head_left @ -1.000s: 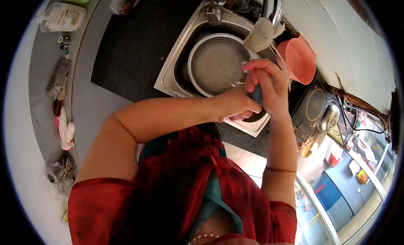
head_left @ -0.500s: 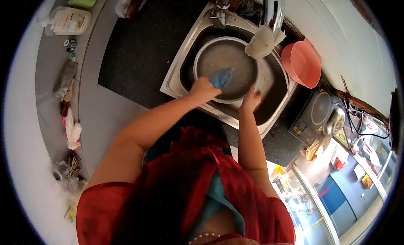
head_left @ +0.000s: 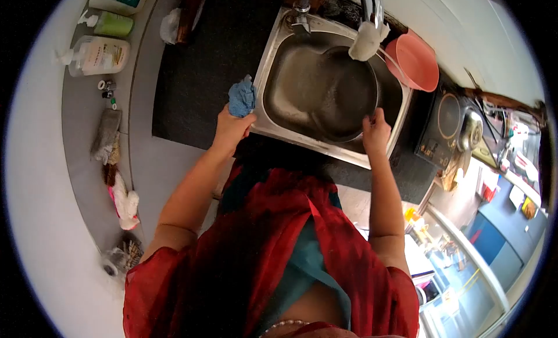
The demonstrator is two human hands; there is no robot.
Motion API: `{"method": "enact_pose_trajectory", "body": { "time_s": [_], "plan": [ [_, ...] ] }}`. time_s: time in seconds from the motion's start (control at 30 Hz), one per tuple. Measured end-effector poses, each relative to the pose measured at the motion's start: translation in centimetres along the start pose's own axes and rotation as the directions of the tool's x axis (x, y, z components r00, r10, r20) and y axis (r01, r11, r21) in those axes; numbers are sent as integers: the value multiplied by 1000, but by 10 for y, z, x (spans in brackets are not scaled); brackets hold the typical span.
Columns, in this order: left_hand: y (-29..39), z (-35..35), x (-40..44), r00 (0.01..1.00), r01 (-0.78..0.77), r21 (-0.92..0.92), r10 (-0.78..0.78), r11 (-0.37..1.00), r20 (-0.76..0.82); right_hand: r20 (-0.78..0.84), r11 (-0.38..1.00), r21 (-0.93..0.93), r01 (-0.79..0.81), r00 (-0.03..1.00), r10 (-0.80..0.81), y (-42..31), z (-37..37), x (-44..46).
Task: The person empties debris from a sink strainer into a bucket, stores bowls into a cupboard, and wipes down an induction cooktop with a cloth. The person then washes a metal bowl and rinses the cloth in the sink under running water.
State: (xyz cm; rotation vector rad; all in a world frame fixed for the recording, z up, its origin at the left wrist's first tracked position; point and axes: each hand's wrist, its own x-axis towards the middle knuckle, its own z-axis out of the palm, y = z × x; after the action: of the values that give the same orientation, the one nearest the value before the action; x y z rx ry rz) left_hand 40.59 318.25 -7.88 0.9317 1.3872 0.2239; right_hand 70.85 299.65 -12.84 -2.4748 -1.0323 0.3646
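Note:
My left hand (head_left: 231, 127) is closed round a crumpled blue cloth (head_left: 242, 97), over the black counter just left of the sink. At the near right of the sink (head_left: 264, 124), my right hand (head_left: 377, 130) grips the rim of a round metal basin (head_left: 349, 94). The basin is tilted, and water spreads from it across the left part of the sink. Above the basin's far edge hangs the faucet (head_left: 372, 6) with a pale cloth (head_left: 366, 43) wrapped on its end.
A pink bowl (head_left: 414, 63) is behind the sink's right corner. An induction cooker (head_left: 439, 129) lies to the right. Soap bottles (head_left: 104, 56), a grey cloth (head_left: 107, 133) and a white brush (head_left: 124, 201) line the left ledge. A glass window is at the lower right.
The blue cloth has gone from between my hands, over the basin, to the left counter in my left hand. The basin has shifted right and tipped, and its water has run out leftward.

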Motion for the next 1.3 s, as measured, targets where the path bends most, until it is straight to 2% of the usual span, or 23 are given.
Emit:
{"method": "enact_pose_trajectory", "body": {
  "time_s": [0.07,0.13,0.23,0.27,0.33,0.43,0.53,0.57,0.6,0.63,0.67,0.73,0.77,0.8,0.83,0.87,0.93,1.0,1.1,1.17,1.2,1.27,1.3],
  "plan": [
    [2,-4,-4,999,-46,19,45,999,22,0,993,-88,77,997,-77,0,-20,-8],
    [5,-8,-8,996,-83,59,82,995,28,-172,960,-220,174,962,-214,-10,-40,-24],
    [5,-14,-8,984,-177,88,174,980,41,-183,857,-475,200,930,-319,-15,-69,-47],
    [-6,-18,-1,944,-314,218,327,924,-27,-208,800,-555,230,892,-401,-13,-76,-54],
    [-32,-26,21,775,-511,477,623,715,-103,-285,767,-602,221,838,-465,-16,-87,-67],
    [2,-35,-10,861,-503,186,507,844,29,-379,784,-586,206,785,-489,-19,-98,-83],
    [23,-43,-33,792,-609,80,611,789,-5,-405,860,-447,248,801,-441,-29,-98,-97],
    [28,-50,-37,753,-649,152,658,745,-13,-464,899,-335,282,781,-418,-36,-89,-97],
    [34,-55,-42,726,-682,115,688,722,-17,-486,941,-195,277,806,-338,-45,-79,-99],
    [40,-59,-48,697,-714,76,717,696,-19,-375,987,115,111,925,-60,-47,-63,-104],
    [44,-61,-52,667,-744,35,745,667,-16,-176,916,387,-109,966,189,-46,-43,-111],
    [47,-62,-53,648,-759,73,761,647,-3,-47,717,693,-73,988,147,-56,0,-102],
    [49,-60,-54,633,-772,90,774,629,16,90,545,819,-183,977,193,-71,20,-97],
    [51,-58,-55,614,-786,106,788,608,34,188,508,826,-246,969,162,-84,41,-88],
    [54,-57,-57,680,-734,164,716,659,160,295,525,774,-355,935,197,-95,66,-79],
    [54,-53,-52,665,-747,189,727,638,171,396,414,787,-458,889,232,-105,90,-73],
    [48,-35,-42,634,-770,239,752,591,182,474,325,810,-489,871,128,-129,109,-68],
    [56,-18,-59,651,-759,211,719,616,243,549,354,780,-516,836,9,-130,123,-62],
    [62,-3,-54,663,-737,162,652,657,368,302,569,760,-314,946,119,-137,105,-57],
    [70,12,-59,612,-778,174,663,604,431,427,-32,904,-427,895,130,-160,37,-54],
    [68,18,-54,501,-863,200,737,464,453,479,-345,840,-420,871,106,-173,0,-57],
    [65,33,-36,236,-966,217,828,141,509,290,-29,957,-290,957,-1,-180,-28,-62],
    [69,38,-36,220,-954,284,873,99,436,206,128,972,-196,976,-68,-178,-37,-65]
  ]
}}
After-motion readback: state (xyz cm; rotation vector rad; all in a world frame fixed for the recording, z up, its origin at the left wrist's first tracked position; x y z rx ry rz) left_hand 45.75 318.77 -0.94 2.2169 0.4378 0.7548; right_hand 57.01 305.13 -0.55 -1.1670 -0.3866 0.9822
